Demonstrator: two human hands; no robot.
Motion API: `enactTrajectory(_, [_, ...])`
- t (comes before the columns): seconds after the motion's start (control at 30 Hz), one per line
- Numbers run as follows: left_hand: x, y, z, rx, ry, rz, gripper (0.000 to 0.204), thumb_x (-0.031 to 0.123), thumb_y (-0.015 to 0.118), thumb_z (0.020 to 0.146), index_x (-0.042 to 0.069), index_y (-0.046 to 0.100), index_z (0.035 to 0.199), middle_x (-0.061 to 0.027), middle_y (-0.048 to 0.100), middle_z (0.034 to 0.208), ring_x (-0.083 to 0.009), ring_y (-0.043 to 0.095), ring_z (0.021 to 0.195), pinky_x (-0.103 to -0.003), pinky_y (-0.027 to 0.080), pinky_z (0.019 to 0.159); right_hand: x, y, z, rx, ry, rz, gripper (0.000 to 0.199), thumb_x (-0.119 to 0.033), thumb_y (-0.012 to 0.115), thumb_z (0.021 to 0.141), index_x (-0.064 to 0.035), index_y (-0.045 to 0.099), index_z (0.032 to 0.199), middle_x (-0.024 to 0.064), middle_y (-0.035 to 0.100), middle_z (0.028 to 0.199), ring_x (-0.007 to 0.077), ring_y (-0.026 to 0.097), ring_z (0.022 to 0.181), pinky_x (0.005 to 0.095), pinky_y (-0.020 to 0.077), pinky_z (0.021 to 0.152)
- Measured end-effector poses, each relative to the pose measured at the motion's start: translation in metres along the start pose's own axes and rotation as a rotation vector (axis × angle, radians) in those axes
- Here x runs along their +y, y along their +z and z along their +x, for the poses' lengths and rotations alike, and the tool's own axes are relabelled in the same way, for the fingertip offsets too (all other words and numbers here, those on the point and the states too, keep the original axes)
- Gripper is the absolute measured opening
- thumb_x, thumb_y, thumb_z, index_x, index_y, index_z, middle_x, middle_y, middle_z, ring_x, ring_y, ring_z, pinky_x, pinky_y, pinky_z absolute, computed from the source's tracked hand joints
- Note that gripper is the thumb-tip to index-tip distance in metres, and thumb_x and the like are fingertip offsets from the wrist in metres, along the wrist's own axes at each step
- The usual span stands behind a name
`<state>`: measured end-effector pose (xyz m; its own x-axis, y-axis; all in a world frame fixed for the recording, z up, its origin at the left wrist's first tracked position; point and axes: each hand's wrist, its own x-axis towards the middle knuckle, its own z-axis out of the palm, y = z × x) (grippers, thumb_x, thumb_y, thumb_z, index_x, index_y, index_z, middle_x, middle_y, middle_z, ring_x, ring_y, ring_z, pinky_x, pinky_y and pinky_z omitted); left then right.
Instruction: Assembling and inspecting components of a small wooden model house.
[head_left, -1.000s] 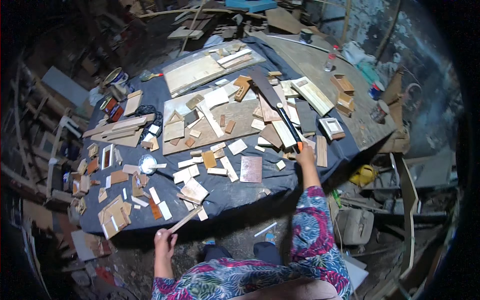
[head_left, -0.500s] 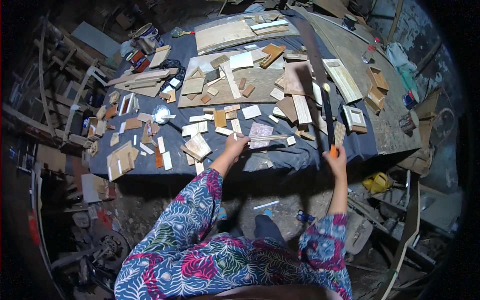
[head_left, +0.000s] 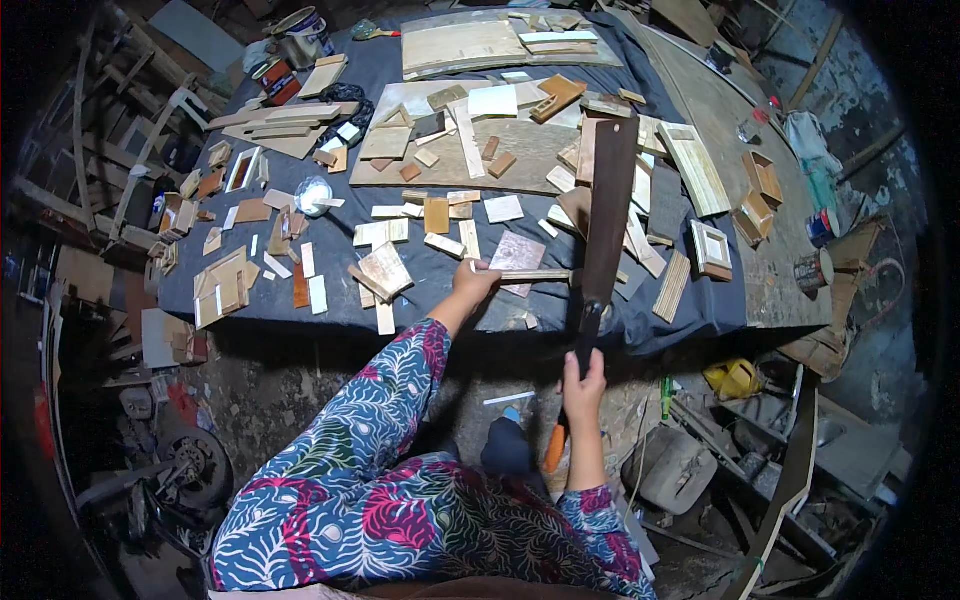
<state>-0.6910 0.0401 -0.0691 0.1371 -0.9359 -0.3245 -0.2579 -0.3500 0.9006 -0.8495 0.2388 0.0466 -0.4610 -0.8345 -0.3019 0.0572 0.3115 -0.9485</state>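
Centre frame: matt dark metal blade (head_left: 610, 215), pale wooden stick (head_left: 530, 275). Upper half: raw, rough wood offcuts (head_left: 470, 150) on a dark blue cloth (head_left: 340, 270). Bottom: glossy patterned fabric sleeve (head_left: 370, 440).

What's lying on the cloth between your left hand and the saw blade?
In the head view, a wooden stick held by the left hand spans it, over a pinkish square tile, up to the saw blade.

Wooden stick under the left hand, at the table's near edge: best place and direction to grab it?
Grip the wooden stick at its left end, where the left hand already rests, coming from the near table edge. It lies flat and crosswise; its right end runs under the long dark blade held by the right hand, so that side is blocked.
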Motion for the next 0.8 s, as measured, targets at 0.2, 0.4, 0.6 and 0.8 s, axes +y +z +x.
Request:
enactTrajectory(0.2, [0.001,0.015,-0.014,0.008,0.01,0.149,0.036,0.022,0.07,0.054,0.003,0.051,0.079,-0.0149,0.058,0.076,-0.0262,0.057,0.072,-0.033,0.045,0.066,0.051,0.017,0.014,0.162,-0.231,-0.312,0.026,-0.02,0.056,0.078,0.0012,0.05,0.091,0.0147,0.058,0.072,0.0264,0.058,0.067,0.033,0.0438,0.062])
enactTrajectory(0.4, [0.009,0.013,-0.022,0.127,0.087,0.189,0.04,0.023,0.071,0.054,0.002,0.053,0.082,-0.0174,0.058,0.079,-0.0302,0.057,0.075,-0.035,0.044,0.069,0.037,0.05,0.018,0.045,-0.2,-0.528,0.028,-0.025,0.052,0.08,0.0011,0.047,0.088,0.0251,0.056,0.071,0.0412,0.054,0.072,0.0438,0.0418,0.061])
enactTrajectory(0.6, [0.008,0.014,-0.024,0.122,0.08,0.195,0.043,0.024,0.073,0.052,0.002,0.053,0.082,-0.0173,0.058,0.081,-0.0292,0.057,0.077,-0.034,0.045,0.069,0.039,0.062,0.027,-0.011,-0.076,-0.716,0.035,-0.034,0.042,0.084,0.0005,0.044,0.093,0.0267,0.056,0.074,0.0428,0.053,0.073,0.048,0.041,0.064])
enactTrajectory(0.8, [0.011,0.014,-0.027,0.19,0.087,0.235,0.046,0.026,0.077,0.049,0.002,0.054,0.08,-0.0171,0.059,0.081,-0.0294,0.058,0.076,-0.034,0.045,0.069,0.04,0.066,0.026,-0.009,-0.077,-0.758,0.032,-0.032,0.043,0.084,0.0004,0.045,0.087,0.0291,0.054,0.074,0.0444,0.052,0.074,0.0493,0.0403,0.063])
